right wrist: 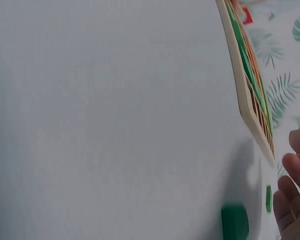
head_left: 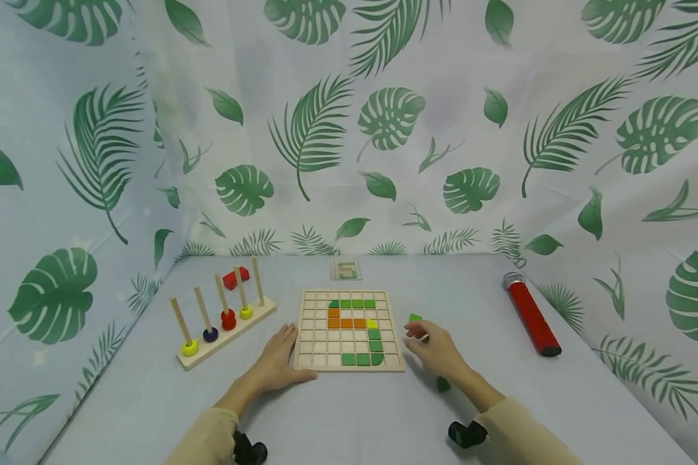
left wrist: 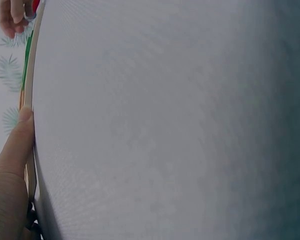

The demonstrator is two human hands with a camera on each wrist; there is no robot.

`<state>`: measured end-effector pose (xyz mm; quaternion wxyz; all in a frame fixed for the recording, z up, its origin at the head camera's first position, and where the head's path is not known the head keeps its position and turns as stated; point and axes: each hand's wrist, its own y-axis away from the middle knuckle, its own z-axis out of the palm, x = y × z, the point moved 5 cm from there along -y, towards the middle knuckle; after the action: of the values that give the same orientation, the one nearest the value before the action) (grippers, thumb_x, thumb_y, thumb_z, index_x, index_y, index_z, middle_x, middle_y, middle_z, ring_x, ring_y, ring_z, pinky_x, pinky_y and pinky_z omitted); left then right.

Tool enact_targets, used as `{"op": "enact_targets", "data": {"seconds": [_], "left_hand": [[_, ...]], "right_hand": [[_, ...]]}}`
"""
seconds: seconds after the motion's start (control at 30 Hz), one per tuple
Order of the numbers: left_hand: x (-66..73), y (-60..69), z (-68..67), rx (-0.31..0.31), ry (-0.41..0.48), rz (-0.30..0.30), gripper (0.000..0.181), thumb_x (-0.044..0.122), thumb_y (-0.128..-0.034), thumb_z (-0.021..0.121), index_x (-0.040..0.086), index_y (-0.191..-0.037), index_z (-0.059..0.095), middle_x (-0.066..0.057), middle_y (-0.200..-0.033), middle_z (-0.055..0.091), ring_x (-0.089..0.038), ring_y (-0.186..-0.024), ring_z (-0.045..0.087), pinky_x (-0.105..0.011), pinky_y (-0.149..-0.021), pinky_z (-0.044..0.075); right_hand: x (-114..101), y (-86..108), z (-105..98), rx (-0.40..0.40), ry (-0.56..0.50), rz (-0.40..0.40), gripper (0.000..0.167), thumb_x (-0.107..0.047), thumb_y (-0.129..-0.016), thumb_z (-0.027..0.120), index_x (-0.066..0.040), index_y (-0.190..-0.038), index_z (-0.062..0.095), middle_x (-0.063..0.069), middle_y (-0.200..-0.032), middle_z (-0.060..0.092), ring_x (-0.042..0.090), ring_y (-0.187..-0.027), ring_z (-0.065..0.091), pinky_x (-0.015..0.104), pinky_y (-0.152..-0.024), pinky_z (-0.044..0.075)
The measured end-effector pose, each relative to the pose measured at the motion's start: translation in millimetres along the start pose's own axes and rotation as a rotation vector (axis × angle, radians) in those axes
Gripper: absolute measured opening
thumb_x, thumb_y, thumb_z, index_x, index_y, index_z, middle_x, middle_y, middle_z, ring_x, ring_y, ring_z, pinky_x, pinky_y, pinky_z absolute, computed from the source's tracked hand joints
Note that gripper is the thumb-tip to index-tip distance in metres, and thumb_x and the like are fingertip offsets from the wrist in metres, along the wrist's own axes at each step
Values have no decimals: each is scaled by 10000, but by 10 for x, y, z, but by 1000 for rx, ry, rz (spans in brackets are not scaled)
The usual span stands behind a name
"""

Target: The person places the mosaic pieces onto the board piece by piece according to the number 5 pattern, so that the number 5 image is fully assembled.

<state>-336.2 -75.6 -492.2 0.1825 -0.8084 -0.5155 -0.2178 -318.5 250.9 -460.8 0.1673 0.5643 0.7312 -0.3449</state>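
A wooden grid board (head_left: 314,342) lies on the table, with green, orange and yellow tiles forming an S-like path in its cells. My left hand (head_left: 277,361) rests against its near left corner, fingers along the left side and thumb at the front edge. In the left wrist view the straight thumb (left wrist: 17,142) touches the board's rim. Just off the right edge hovers my right hand (head_left: 436,349), fingers loosely bent, with nothing seen between them. Beyond its fingers lies a light green tile (head_left: 415,317); a dark green piece (head_left: 443,385) sits under the wrist, partly hidden.
Left of the board stands a wooden peg stand (head_left: 232,339) with yellow, blue and red beads. Red blocks (head_left: 236,278) lie behind it. A small pattern card (head_left: 346,270) is beyond the board. At the right lies a red cylinder (head_left: 532,316) with a metallic end.
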Motion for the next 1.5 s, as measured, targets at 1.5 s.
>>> {"op": "enact_targets", "data": {"seconds": [1.5], "left_hand": [[38,10,-25,16,0,-2,1087,567,-712,746,-67,-1450,261,-224,-1514,232,-354,-1410,141,-481,-1137,137]], "right_hand": [[173,710,-278,-78,131,53,373,-160,-690,835,-111,-1012,653,-89,-855,575,54,-763,521,205,-673,494]]}}
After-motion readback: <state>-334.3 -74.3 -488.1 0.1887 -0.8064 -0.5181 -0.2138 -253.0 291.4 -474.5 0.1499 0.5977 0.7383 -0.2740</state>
